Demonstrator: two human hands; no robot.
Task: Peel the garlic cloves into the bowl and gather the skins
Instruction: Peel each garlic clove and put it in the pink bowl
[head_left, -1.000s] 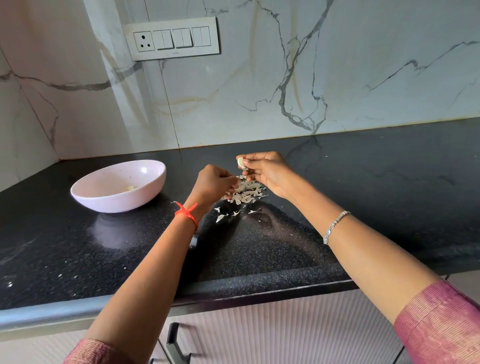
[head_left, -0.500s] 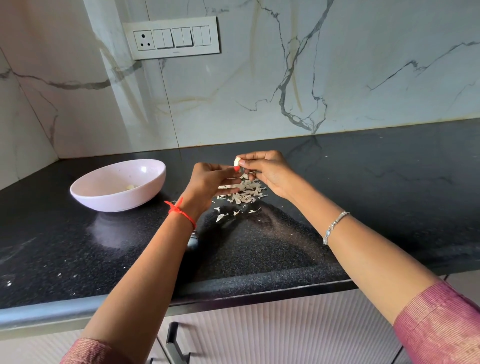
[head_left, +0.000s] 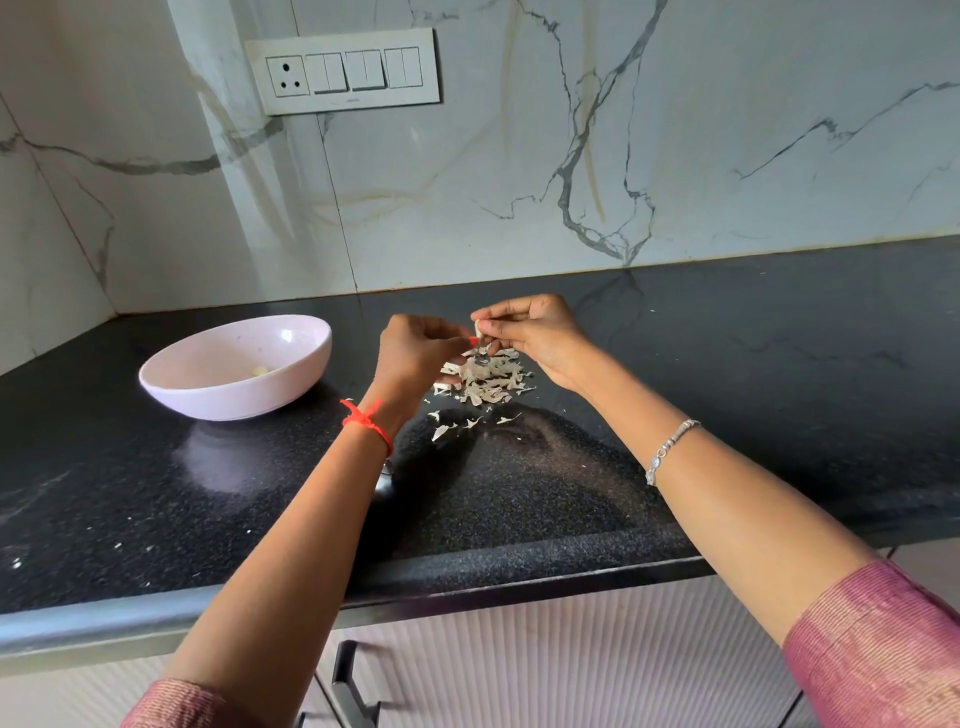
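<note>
My right hand (head_left: 535, 332) pinches a small pale garlic clove (head_left: 477, 327) between thumb and fingertips, above a pile of garlic skins (head_left: 483, 382) on the black counter. A thin strip of skin hangs from the clove. My left hand (head_left: 415, 351) is right beside it, fingers curled, its fingertips at that strip of skin. A pale pink bowl (head_left: 171, 387) stands to the left on the counter with a peeled clove (head_left: 258, 370) inside.
A few loose skin flakes (head_left: 441, 431) lie nearer to me than the pile. The black counter (head_left: 753, 395) runs right and back to a marble wall with a switch panel (head_left: 343, 70). Below the front edge are cabinet fronts with a dark handle (head_left: 345, 686).
My left hand has come up from the skin pile to meet the clove in my right hand, and both hands have closed together at the clove.
</note>
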